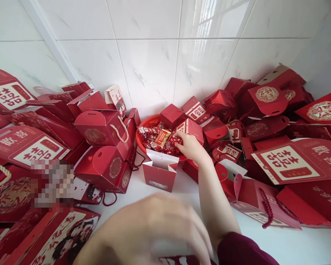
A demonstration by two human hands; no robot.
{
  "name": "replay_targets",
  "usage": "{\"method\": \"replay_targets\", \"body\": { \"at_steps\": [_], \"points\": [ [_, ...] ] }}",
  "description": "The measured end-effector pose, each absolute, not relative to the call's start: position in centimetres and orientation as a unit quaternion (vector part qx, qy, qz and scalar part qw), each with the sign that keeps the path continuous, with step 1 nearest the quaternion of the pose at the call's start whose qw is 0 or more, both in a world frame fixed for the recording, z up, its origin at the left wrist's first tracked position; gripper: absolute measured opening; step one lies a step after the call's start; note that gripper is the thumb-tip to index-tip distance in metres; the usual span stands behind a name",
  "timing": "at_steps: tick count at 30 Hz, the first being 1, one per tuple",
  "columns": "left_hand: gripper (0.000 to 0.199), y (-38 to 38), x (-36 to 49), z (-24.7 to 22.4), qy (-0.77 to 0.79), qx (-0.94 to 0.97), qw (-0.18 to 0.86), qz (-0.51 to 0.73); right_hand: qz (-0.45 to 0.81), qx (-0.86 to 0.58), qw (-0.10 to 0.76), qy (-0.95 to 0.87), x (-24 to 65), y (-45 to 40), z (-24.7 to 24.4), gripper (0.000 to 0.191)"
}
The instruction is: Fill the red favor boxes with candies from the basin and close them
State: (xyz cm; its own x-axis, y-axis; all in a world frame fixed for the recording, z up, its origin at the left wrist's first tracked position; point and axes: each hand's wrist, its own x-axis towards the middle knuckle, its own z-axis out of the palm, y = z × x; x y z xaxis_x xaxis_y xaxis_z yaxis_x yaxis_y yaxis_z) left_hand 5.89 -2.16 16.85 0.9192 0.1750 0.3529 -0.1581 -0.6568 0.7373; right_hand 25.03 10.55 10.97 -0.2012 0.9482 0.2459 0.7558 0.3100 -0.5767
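My right hand [191, 145] reaches into an orange-red basket [140, 141] of wrapped candies. Its thumb and fingers close on a red-wrapped candy [173, 142] at the basket's right side; the other fingertips are partly hidden. A gold-and-red packet [162, 137] lies among the candies just left of them. In front of the basket stands a small red paper box [158, 177], upright with its top open. Close to the camera, my left hand [154, 224] is smeared by motion over the white surface. Whether it holds anything is not visible.
Red gift boxes crowd both sides, including a rope-handled box [99, 129] on the left and a large printed box [295, 162] on the right. A closed red box [171, 115] rests at the basket's back rim. White wall tiles [149, 66] rise behind.
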Motion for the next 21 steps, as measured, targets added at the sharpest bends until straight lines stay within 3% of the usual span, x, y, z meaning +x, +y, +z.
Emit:
{"method": "replay_targets", "body": {
  "at_steps": [4, 8, 16, 21],
  "points": [
    [0.013, 0.0, 3.7, 18.3, 0.309, 0.873, 0.233, 0.296, 0.176, -0.529, 0.334, -0.76, 25.7, 8.7, 12.8, 0.017],
    [0.02, 3.2, 2.7, 16.5, 0.441, 0.858, 0.123, 0.234, 0.244, -0.461, 0.366, -0.771, 25.7, 7.5, 13.9, 0.009],
    [0.032, 4.8, 1.3, 15.0, 0.511, 0.809, 0.269, 0.108, 0.172, -0.585, 0.262, -0.748, 26.7, 7.4, 13.1, 0.006],
    [0.038, 4.2, 0.9, 15.7, 0.509, 0.81, 0.279, 0.084, 0.115, -0.53, 0.381, -0.749, 27.7, 6.8, 14.2, 0.011]
  ]
}}
